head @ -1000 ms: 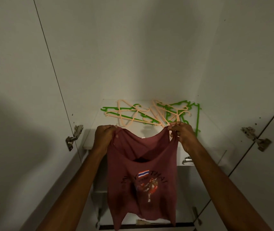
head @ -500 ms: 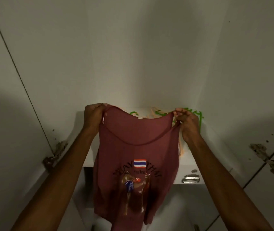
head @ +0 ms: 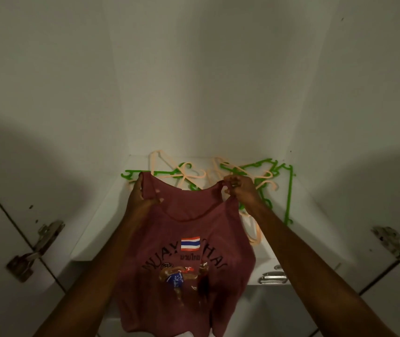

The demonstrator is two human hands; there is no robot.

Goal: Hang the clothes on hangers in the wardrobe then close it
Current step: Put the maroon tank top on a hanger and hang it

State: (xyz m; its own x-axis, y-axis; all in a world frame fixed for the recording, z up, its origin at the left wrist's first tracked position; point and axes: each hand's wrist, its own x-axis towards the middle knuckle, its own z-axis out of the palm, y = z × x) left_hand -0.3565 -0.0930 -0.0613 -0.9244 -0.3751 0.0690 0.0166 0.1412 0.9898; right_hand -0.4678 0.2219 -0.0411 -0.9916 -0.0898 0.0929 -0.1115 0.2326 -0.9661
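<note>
Both hands, left hand (head: 143, 194) and right hand (head: 239, 189), pinch the maroon tank top (head: 189, 239) by its straps, spreading its neckline above the hangers (head: 254, 173) for threading.

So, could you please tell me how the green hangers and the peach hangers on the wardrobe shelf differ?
The green hangers are bright green and look thicker; the peach hangers are pale orange and look thinner. One green hanger reaches furthest right along the shelf, while a peach hanger lies furthest back on the left. Another peach one runs toward the shelf's front edge, beside the right forearm. Both kinds lie flat in one tangled pile, partly hidden behind the maroon tank top.
</note>
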